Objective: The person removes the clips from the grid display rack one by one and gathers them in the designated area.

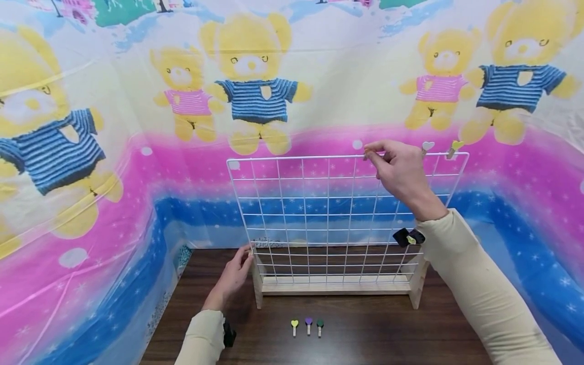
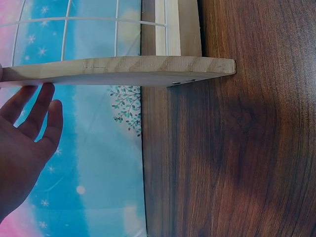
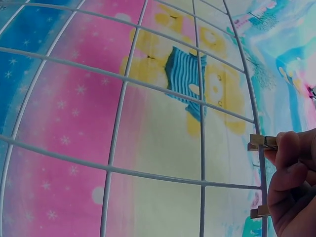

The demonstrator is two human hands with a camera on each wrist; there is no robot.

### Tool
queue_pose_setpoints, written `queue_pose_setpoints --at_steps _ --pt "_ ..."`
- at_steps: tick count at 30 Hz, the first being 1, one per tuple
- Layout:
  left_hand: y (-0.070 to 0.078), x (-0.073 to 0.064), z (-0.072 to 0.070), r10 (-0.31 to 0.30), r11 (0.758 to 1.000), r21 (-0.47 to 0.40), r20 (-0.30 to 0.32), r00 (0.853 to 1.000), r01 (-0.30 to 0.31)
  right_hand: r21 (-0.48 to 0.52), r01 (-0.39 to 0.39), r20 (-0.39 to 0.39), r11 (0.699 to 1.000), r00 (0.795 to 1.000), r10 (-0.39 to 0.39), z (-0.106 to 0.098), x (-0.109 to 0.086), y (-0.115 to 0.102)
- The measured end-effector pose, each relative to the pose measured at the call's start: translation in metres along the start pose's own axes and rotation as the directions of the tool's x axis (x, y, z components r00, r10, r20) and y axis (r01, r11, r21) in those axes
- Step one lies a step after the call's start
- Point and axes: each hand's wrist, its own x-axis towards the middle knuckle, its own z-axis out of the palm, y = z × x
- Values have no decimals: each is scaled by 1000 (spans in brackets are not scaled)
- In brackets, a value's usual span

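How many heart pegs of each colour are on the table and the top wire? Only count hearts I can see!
Yellow pegs: 2
White peg: 1
Purple peg: 1
Green peg: 1
Total: 5
Not counted: any whose heart the right hand hides, like the pinched peg.

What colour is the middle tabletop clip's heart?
The middle clip's heart is purple, best seen in the head view.

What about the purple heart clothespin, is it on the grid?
No, the purple heart clothespin lies on the table in front of the wire grid.
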Motion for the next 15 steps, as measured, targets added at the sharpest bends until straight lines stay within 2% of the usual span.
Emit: queue_pose_setpoints --at_steps 4,8,11,15 --pt "0 1 0 -3 1000 0 5 1000 3 -2 -17 -11 1000 1000 17 1 1 0" --pt "0 0 -1 -13 1000 1 9 1000 13 3 -71 -10 997 997 71 0 2 -1" --pt "1 0 -1 -13 1000 -4 5 1000 13 74 -123 -16 990 992 124 -3 5 -4" --pt "1 0 -1 -8 1000 -7 3 1000 8 158 -130 -31 979 990 136 -11 10 -12"
